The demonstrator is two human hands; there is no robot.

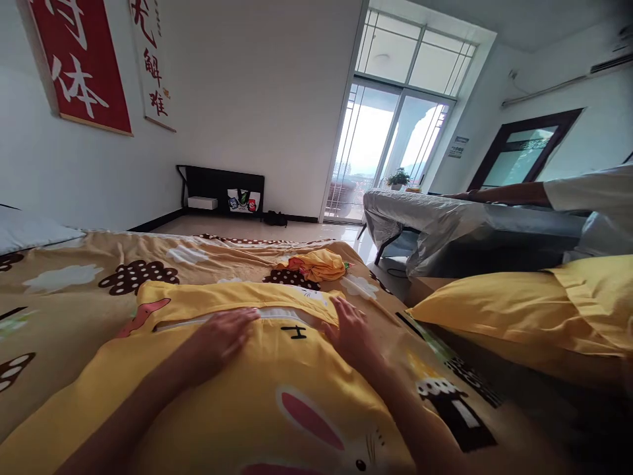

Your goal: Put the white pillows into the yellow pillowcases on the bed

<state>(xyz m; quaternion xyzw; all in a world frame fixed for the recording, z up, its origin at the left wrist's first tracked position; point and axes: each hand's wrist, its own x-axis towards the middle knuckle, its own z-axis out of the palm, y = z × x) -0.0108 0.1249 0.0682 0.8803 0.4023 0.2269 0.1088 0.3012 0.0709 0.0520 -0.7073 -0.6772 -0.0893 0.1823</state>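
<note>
In front of me on the bed lies a plump pillow in a yellow pillowcase [257, 376], printed with a rabbit and a letter H. Along its far end the case's opening gapes a little, and a strip of white inner pillow [284, 314] shows. My left hand [225, 338] rests flat on the near side of this opening, fingers stretched out. At the opening's right end lies my right hand [352, 330], its fingers apart on the case's edge. Beyond the pillow is a crumpled yellow-orange cloth [319, 265].
A brown patterned blanket [198, 256] covers the bed. Another yellow pillow [514, 310] sits at the right. Behind it, a person's arm [514, 193] reaches over a plastic-covered table [440, 211]. A low black rack [220, 188] stands by the far wall, near glass doors [380, 145].
</note>
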